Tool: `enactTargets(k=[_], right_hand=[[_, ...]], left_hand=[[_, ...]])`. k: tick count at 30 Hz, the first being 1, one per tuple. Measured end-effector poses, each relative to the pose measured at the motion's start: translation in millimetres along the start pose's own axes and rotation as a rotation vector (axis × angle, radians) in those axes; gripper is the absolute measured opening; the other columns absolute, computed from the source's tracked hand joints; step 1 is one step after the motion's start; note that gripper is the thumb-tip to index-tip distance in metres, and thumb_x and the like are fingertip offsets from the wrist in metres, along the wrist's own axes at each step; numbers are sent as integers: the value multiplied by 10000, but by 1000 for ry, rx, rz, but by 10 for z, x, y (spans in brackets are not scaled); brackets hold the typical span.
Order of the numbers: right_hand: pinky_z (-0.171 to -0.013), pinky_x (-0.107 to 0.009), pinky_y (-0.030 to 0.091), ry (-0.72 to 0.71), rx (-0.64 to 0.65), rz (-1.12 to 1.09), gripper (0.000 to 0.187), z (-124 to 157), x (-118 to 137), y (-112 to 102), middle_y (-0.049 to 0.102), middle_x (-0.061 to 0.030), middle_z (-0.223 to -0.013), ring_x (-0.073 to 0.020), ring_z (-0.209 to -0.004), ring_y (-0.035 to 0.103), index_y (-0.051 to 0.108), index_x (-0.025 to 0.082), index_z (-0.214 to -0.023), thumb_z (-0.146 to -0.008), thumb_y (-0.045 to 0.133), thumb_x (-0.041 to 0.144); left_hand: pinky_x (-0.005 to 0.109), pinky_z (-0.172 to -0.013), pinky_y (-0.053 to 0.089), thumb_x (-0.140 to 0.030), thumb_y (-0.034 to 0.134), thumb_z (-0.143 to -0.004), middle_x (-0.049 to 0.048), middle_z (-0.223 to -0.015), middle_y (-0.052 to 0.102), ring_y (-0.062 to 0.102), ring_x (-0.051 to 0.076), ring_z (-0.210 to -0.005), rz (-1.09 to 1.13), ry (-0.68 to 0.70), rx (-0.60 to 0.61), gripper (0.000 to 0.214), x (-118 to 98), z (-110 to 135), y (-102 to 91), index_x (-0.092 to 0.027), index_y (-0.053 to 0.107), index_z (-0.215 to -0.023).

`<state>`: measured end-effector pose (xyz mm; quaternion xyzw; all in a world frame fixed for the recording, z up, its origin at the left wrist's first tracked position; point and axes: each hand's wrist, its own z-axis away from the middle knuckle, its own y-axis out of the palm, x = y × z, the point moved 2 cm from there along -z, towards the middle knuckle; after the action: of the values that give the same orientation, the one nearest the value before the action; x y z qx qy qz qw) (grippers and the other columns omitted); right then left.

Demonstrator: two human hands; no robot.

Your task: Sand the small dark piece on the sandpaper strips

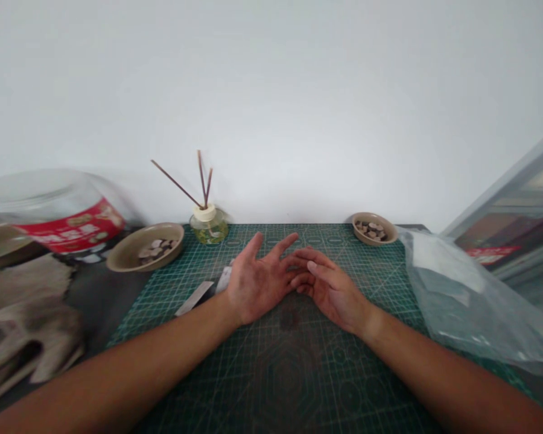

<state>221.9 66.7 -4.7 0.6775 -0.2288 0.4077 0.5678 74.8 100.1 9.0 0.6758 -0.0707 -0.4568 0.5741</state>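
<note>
Forearms (pixel 163 355) over green gridded mat (pixel 294 367), white wall (pixel 280 108) behind

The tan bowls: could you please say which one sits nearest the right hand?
The round tan bowl at right, beside the clear plastic bag; the other two tan bowls sit left, by the red-labelled clear jar.

One camera sits on the person's head, on the near side of the cutting mat (pixel 326 374), looking forward and down across it. It faces the mat's far edge nearly square-on, that edge running about level at mid-frame, with the wall (pixel 289 108) above. Both hands (pixel 260 280) are close, near the middle; their forearms enter from the lower corners.
</note>
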Motion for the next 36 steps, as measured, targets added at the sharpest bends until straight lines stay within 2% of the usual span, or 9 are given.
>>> enactTargets(k=[7, 13, 16, 18, 20, 25, 28, 31, 36], right_hand=[[-747, -320, 470, -22, 90, 325, 186, 36, -27, 12, 689, -33, -924, -158, -766, 623, 703, 207, -1052, -920, 602, 290], [-899, -400, 437, -314, 247, 1083, 235, 180, 31, 175, 665, -48, -978, -221, -954, 582, 688, 218, -1051, -870, 563, 135], [-932, -453, 420, -457, 408, 1413, 203, 247, -15, 262, 660, -73, -978, -259, -966, 555, 688, 214, -1031, -842, 624, 174], [-914, -448, 431, -490, 462, 1487, 193, 255, -38, 260, 651, -80, -991, -258, -957, 553, 691, 221, -1037, -866, 608, 190], [-910, -433, 441, -525, 423, 1483, 203, 222, -16, 196, 647, -88, -1029, -252, -978, 557, 686, 224, -1067, -900, 576, 188], [-917, -483, 435, -505, 54, 1629, 231, 19, 140, -127, 664, -115, -1015, -281, -972, 560, 687, 205, -1114, -929, 549, 196], [-1036, -523, 388, -433, -9, 1792, 319, 33, 140, -122, 632, -159, -1225, -318, -1152, 520, 664, 164, -1231, -975, 497, 256], [-1167, -535, 274, -325, 115, 1909, 506, 265, 21, 136, 449, -172, -1506, -350, -1395, 350, 529, 128, -1419, -1003, 458, 408], [-1230, -504, 203, -96, 583, 1766, 692, 677, -166, 516, 238, -106, -1644, -312, -1514, 193, 293, 183, -1570, -1014, 313, 594]], left_hand=[[349, -715, 469, -706, 364, -905, 147, -1338, 600, 636, 291, -1006, -106, 15, -24, 701, 34, 31, 61, -235, 497, -1407], [416, -898, 486, -595, 459, -901, 167, -1070, 691, 646, 305, -1014, -161, 225, -163, 570, -5, -1, -21, -115, 631, -1158], [381, -829, 504, -565, 494, -883, 150, -977, 703, 662, 263, -876, -210, 267, -205, 516, -11, -9, -54, -110, 659, -1064], [367, -796, 508, -551, 503, -874, 144, -945, 705, 661, 251, -836, -227, 275, -216, 497, -7, -7, -58, -110, 666, -1034], [361, -783, 510, -537, 509, -870, 138, -932, 706, 660, 245, -822, -235, 284, -223, 479, -3, -8, -61, -111, 666, -1022], [334, -748, 516, -466, 532, -862, 110, -943, 708, 674, 234, -840, -235, 401, -297, 397, -18, -37, -108, -124, 653, -1022], [321, -719, 521, -431, 537, -854, 101, -922, 708, 682, 227, -821, -224, 457, -343, 355, -35, -57, -135, -129, 651, -999], [320, -703, 527, -418, 523, -862, 107, -896, 703, 680, 224, -796, -198, 466, -352, 341, -50, -72, -146, -124, 650, -976], [303, -680, 524, -404, 489, -890, 110, -865, 693, 674, 212, -763, -156, 447, -363, 333, -65, -86, -165, -118, 643, -962]])
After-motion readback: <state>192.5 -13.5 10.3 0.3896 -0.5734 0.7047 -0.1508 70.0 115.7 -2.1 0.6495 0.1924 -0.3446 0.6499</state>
